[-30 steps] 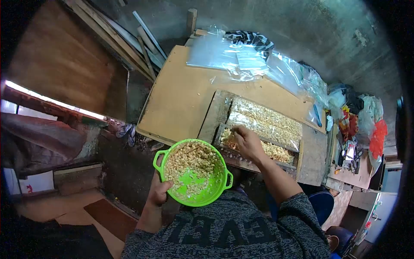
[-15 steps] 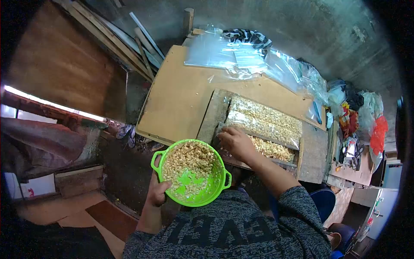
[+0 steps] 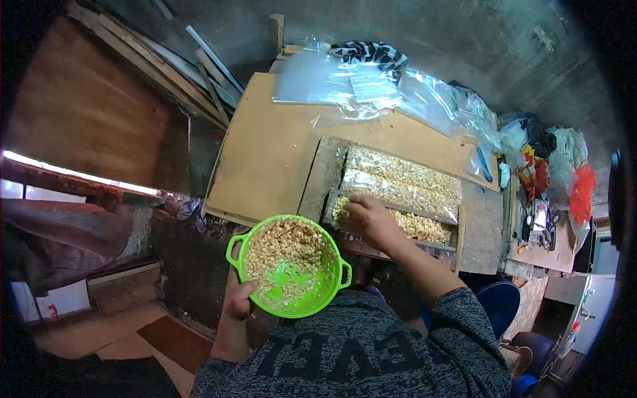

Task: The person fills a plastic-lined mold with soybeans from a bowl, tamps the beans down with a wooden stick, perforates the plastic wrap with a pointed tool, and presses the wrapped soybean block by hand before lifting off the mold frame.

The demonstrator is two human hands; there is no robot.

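My left hand grips the left side of a bright green basin with two loop handles, its thumb over the rim. Pale crumbly bean-like pieces lie in the basin, heaped toward its far side, with green bottom showing through. My right hand is over the front slot of a wooden frame, its fingers bent together and their tips partly hidden. More pale pieces fill this slot on both sides of the hand. Behind it, clear plastic covers long packed slabs of similar pieces.
The frame rests on a worn board beside a tan board. Clear plastic sheets lie at the back. Bags and small tools are at the right. Wooden planks lean at the far left.
My right hand has shifted slightly right along the slot, and pale pieces now show at the slot's left end. The left hand still holds the basin. The view has shifted slightly.
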